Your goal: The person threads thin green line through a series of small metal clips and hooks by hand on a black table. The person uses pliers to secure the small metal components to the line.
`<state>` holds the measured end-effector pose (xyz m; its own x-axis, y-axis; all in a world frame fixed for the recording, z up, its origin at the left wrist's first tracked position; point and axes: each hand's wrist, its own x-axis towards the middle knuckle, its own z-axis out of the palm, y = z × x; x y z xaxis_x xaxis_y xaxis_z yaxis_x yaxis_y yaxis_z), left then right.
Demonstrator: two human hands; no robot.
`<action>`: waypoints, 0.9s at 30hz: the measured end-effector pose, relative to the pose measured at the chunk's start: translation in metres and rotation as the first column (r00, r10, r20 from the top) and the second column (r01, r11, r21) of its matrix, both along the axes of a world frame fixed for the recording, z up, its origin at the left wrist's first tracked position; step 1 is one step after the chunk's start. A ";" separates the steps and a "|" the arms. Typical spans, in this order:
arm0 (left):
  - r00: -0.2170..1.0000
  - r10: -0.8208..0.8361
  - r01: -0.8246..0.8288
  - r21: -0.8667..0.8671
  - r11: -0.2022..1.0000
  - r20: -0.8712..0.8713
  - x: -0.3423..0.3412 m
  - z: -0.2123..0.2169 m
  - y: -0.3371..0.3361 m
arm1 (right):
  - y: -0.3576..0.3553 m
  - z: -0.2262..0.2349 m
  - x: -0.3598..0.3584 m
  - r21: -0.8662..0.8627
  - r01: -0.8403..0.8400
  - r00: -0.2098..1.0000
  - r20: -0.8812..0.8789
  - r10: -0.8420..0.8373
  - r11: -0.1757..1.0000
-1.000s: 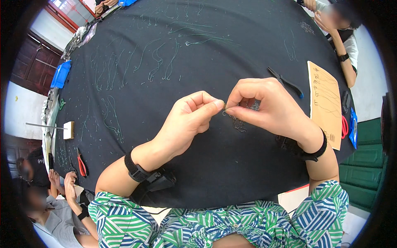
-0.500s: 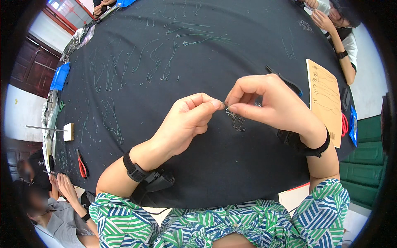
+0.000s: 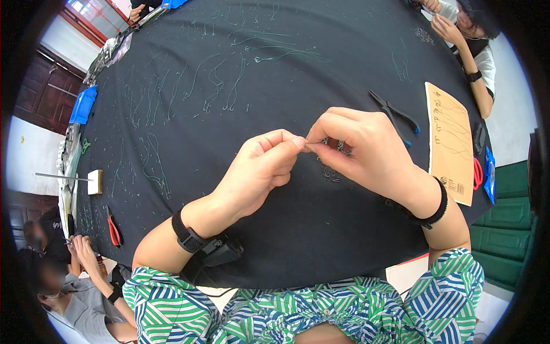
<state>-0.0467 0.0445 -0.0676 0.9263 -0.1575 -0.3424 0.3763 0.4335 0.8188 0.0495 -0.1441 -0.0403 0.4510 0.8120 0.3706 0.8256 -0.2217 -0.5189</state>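
Observation:
Over the black cloth, my left hand (image 3: 266,160) is closed in a pinch, thumb against index finger. My right hand (image 3: 366,140) pinches too, and the two sets of fingertips meet. Whatever small thing lies between them is hidden by the fingers. Just under and behind my right fingers is a loose pile of small metal fish hooks (image 3: 329,173), partly covered by the hand. Beyond my left hand, fish hooks tied to green line (image 3: 232,86) are laid out in rows. Black-and-blue pliers (image 3: 395,112) rest beyond my right hand.
At right lie a brown card with hooks and lines (image 3: 450,143), red-handled scissors (image 3: 478,172) and a blue packet (image 3: 490,175). Red-handled pliers (image 3: 113,228), a white block with a metal rod (image 3: 95,182) and a blue tray (image 3: 83,105) are at left. Other people sit around the table.
My right hand has shifted slightly left and turned, bringing its fingertips against those of my left. More of the black-and-blue pliers shows now. My left hand is nearly still.

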 end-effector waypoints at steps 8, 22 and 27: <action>0.997 0.007 -0.013 0.079 0.997 0.075 0.000 -0.002 -0.002 | -0.001 0.000 0.000 0.004 0.005 0.990 0.144 -0.005 1.000; 0.994 0.011 -0.017 0.056 0.998 0.106 0.000 -0.007 0.000 | -0.002 -0.002 0.003 0.014 -0.019 0.995 0.098 0.018 1.000; 0.991 0.037 -0.048 0.079 0.996 0.130 -0.001 -0.005 -0.002 | -0.003 0.013 0.004 -0.031 0.009 0.983 -0.182 -0.015 0.999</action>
<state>-0.0480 0.0429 -0.0724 0.9686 -0.0933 -0.2303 0.2485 0.3769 0.8923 0.0537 -0.1475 -0.0277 0.5184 0.8157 0.2568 0.7149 -0.2486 -0.6535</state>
